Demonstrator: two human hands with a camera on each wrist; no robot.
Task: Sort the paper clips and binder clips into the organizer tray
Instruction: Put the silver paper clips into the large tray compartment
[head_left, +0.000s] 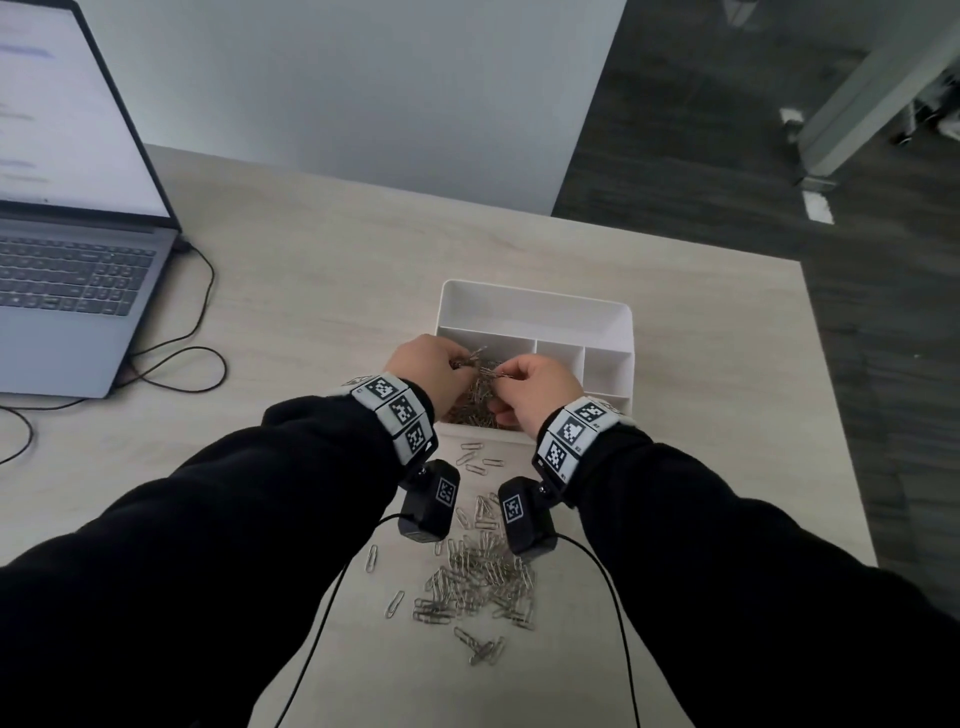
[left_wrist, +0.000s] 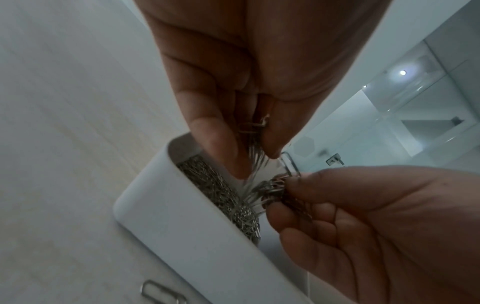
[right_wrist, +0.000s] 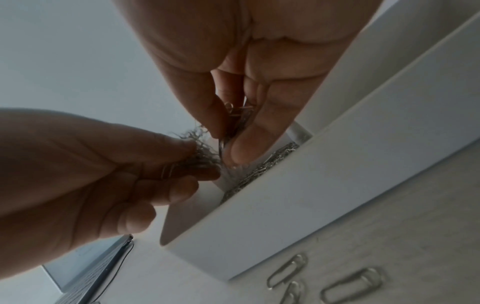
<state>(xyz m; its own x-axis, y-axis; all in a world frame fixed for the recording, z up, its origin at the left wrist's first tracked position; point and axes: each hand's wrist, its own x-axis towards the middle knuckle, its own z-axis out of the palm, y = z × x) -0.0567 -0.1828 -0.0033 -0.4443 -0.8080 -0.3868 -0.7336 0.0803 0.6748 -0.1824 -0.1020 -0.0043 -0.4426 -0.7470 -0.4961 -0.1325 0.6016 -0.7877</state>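
The white organizer tray (head_left: 535, 291) stands mid-table. Its near-left compartment holds a heap of silver paper clips (head_left: 475, 402). My left hand (head_left: 457, 364) and right hand (head_left: 506, 376) hover over that heap, close together, each pinching a tangled bunch of paper clips. In the left wrist view my left hand (left_wrist: 254, 162) pinches clips that hang toward the tray (left_wrist: 182, 236), and the right hand's bunch (left_wrist: 275, 189) sits beside it. In the right wrist view my right hand (right_wrist: 226, 144) pinches clips next to the left hand's bunch (right_wrist: 200, 156). A loose pile of paper clips (head_left: 478, 577) lies between my forearms. No binder clips are visible.
An open laptop (head_left: 67, 249) sits at the far left, with a black cable (head_left: 202, 312) looping across the table beside it. Scattered single clips (right_wrist: 285, 269) lie in front of the tray (right_wrist: 285, 195). The table's right edge (head_left: 831, 415) drops to dark floor.
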